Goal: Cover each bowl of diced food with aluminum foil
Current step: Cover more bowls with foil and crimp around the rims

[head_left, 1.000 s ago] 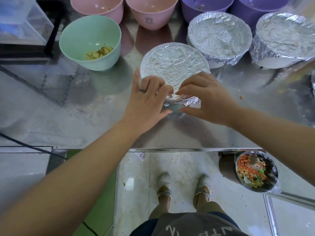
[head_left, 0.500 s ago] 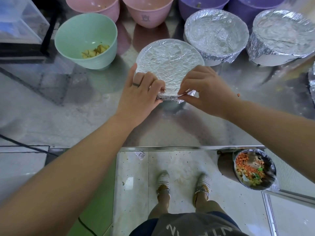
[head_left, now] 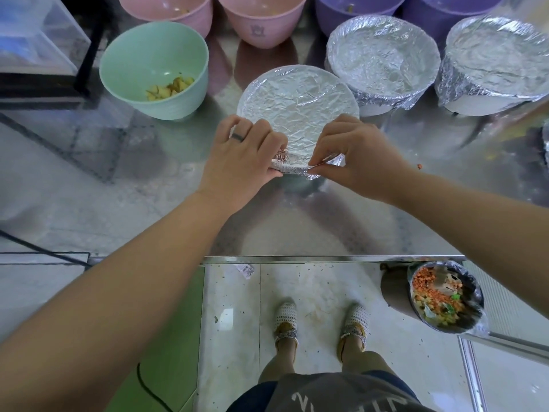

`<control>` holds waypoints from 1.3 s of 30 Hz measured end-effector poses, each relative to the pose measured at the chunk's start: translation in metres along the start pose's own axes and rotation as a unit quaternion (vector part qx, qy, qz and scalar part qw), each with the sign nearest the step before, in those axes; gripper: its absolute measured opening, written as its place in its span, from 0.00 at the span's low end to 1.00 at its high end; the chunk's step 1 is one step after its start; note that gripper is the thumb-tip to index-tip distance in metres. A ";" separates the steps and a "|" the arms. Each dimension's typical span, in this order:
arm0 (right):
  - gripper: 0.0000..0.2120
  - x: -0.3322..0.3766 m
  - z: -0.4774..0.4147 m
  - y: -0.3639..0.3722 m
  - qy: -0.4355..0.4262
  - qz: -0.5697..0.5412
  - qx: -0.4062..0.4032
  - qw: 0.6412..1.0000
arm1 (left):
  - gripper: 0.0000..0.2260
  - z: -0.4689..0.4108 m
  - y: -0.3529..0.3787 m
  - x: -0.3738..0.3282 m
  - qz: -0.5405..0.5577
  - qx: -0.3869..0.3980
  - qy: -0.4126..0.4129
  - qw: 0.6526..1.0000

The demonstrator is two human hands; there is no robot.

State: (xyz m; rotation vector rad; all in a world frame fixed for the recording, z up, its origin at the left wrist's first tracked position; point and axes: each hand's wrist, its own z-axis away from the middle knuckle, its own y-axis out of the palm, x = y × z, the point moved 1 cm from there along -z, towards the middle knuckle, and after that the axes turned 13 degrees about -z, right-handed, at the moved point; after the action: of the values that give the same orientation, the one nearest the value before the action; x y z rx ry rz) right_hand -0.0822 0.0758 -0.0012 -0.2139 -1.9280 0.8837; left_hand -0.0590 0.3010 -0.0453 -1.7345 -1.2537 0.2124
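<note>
Both hands met at the near rim of the middle bowl (head_left: 297, 99), close together: my left hand (head_left: 240, 156) curled over the foil (head_left: 292, 171) skirt, and my right hand (head_left: 353, 153) pinched its crumpled edge just beside it. The sheet lay flat across the bowl's top on the glossy table (head_left: 89, 173). To its right sat two wrapped bowls, one near (head_left: 383, 55) and one farther (head_left: 496, 58), the green bowl (head_left: 154, 69) at left stood uncovered with yellow diced pieces (head_left: 169, 89) inside, and pink bowls (head_left: 261, 22) and purple bowls (head_left: 356, 7) lined the back.
</note>
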 end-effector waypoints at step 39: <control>0.04 0.013 -0.008 0.019 0.060 -0.029 -0.026 0.997 | 0.16 0.009 -0.044 -0.114 0.601 0.047 -0.610 0.514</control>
State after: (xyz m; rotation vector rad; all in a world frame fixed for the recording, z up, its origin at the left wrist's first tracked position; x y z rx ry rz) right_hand -0.0863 0.0997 -0.0026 -0.2359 -1.8380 0.7669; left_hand -0.1451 0.2145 -0.0581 -1.9915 -0.4101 2.6202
